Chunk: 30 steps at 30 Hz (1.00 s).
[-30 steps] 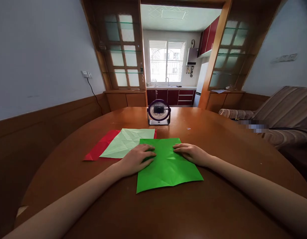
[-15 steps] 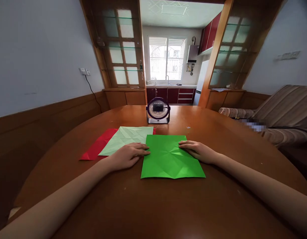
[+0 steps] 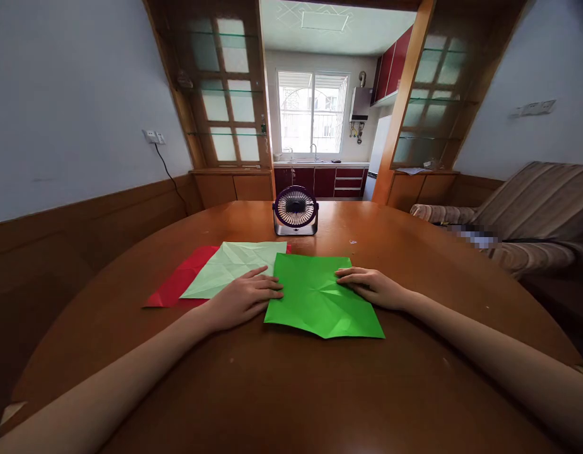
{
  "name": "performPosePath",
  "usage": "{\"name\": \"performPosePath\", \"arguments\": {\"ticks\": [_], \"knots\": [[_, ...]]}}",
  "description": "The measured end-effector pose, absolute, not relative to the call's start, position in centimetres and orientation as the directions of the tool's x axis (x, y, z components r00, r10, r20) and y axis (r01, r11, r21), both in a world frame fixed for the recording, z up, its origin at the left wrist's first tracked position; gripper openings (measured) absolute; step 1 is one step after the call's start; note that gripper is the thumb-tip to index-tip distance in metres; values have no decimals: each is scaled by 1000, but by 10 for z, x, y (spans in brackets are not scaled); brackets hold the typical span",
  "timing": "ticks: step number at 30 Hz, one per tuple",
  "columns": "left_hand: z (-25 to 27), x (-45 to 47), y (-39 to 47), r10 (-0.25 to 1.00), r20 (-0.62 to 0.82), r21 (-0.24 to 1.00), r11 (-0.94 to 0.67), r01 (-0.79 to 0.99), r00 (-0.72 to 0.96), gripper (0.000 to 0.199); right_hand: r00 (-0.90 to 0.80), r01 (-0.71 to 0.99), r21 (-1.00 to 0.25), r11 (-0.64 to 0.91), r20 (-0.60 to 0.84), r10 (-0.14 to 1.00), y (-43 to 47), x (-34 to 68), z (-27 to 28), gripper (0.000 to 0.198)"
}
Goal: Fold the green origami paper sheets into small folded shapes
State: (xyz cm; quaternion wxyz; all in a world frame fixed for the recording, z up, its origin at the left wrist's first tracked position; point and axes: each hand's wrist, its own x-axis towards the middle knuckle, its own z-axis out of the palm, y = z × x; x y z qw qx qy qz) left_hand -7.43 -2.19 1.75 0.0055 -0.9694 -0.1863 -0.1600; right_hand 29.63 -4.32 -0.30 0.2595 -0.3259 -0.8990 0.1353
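A bright green sheet of paper [image 3: 320,302] with creases meeting at its middle lies on the table before me. Its near left corner curls up off the wood. My left hand [image 3: 244,296] rests at the sheet's left edge, fingers apart and fingertips touching it. On the right part of the green paper lies my right hand [image 3: 371,287], its fingers stretched out flat. Behind my left hand is a pale green creased sheet [image 3: 229,268], partly covered by that hand and the bright green paper. Beneath the pale sheet, a red sheet [image 3: 178,280] sticks out to the left.
A small dark round fan [image 3: 296,208] stands on the brown wooden table [image 3: 291,391] beyond the papers. A striped armchair [image 3: 537,208] is at the right. Small white scraps [image 3: 353,242] lie right of the fan.
The near left corner of the green paper has lifted. My left hand's fingers have spread a little more. The whole view has shifted slightly.
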Motion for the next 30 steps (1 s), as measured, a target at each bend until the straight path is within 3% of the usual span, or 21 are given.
{"name": "performPosePath", "arguments": {"ticks": [5, 9, 13, 17, 21, 25, 27, 30], "knots": [[21, -82, -17, 394, 331, 73, -916, 394, 857, 37, -721, 444, -459, 770, 326, 611, -50, 297, 6, 34], [24, -83, -17, 439, 510, 48, -873, 486, 739, 41, -718, 524, -332, 785, 324, 616, -54, 292, 8, 33], [28, -70, -32, 383, 680, 40, -871, 490, 625, 45, -673, 617, -222, 755, 347, 653, -59, 281, 8, 31], [31, -59, -48, 337, 647, -17, -891, 455, 684, 44, -648, 649, -173, 741, 386, 657, -62, 273, 8, 30], [32, -59, -50, 294, 713, -83, -866, 493, 637, 45, -614, 688, -146, 711, 405, 677, -65, 268, 6, 27], [29, -57, -49, 276, 611, -88, -908, 411, 741, 43, -581, 718, -137, 683, 424, 695, -67, 263, 2, 26], [26, -55, -49, 317, 502, -20, -926, 377, 805, 45, -575, 724, -161, 671, 398, 715, -68, 262, 1, 28], [20, -54, -47, 446, 362, 145, -894, 424, 818, 65, -582, 734, -163, 659, 351, 734, -69, 260, 2, 32]]}}
